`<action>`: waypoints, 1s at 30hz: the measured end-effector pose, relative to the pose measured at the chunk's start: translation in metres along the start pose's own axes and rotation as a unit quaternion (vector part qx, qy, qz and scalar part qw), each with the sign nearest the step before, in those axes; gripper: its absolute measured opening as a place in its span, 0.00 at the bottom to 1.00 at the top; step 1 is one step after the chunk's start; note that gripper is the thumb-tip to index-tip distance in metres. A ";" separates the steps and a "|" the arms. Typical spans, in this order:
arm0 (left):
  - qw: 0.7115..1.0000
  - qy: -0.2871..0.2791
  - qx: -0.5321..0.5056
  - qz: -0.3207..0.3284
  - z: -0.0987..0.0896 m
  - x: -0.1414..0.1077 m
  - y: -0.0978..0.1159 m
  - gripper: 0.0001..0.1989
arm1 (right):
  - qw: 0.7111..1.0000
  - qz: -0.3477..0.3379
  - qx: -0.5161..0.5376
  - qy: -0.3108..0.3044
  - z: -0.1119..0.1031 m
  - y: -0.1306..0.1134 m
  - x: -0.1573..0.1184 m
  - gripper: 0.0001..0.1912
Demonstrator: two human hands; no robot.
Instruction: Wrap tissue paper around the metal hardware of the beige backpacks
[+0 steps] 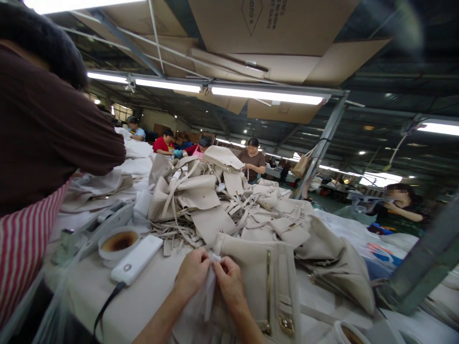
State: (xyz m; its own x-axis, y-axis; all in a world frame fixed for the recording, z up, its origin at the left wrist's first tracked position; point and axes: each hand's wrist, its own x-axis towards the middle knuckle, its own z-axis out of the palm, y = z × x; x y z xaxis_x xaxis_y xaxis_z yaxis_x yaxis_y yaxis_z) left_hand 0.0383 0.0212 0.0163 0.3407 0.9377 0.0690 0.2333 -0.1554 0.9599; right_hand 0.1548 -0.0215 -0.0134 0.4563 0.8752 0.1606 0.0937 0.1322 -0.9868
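Observation:
My left hand (194, 270) and my right hand (230, 279) are close together, low in the middle of the view. The fingers of both are pinched on a thin whitish sheet (210, 298), which hangs down between them; whether it is tissue or plastic I cannot tell. Under and beside my right hand lies a beige handbag (249, 258) with a gold zip (268, 286) and a strap with a gold buckle (286, 322). The bag's lower left part is hidden behind my hand and forearm.
Beige bags and straps (211, 205) are heaped behind my hands. To the left are a white device (137, 260) with a black cable and a round tub (118, 239) with brown residue. A metal post (423, 267) stands right. A co-worker in a dark top (57, 119) leans in at left.

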 end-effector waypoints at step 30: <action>0.899 -0.174 -0.367 -0.163 -0.005 -0.049 -0.029 0.26 | 0.975 0.074 0.121 -0.172 -0.016 -0.027 -0.027 0.23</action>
State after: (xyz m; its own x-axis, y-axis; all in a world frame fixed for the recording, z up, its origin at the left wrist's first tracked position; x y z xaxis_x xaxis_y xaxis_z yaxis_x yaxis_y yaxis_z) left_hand 0.0103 -0.0192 -0.0141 0.6567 0.7228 -0.2151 -0.2481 0.4764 0.8435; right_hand 0.1538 -0.0557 0.0090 0.1223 0.9917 0.0402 -0.1813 0.0622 -0.9815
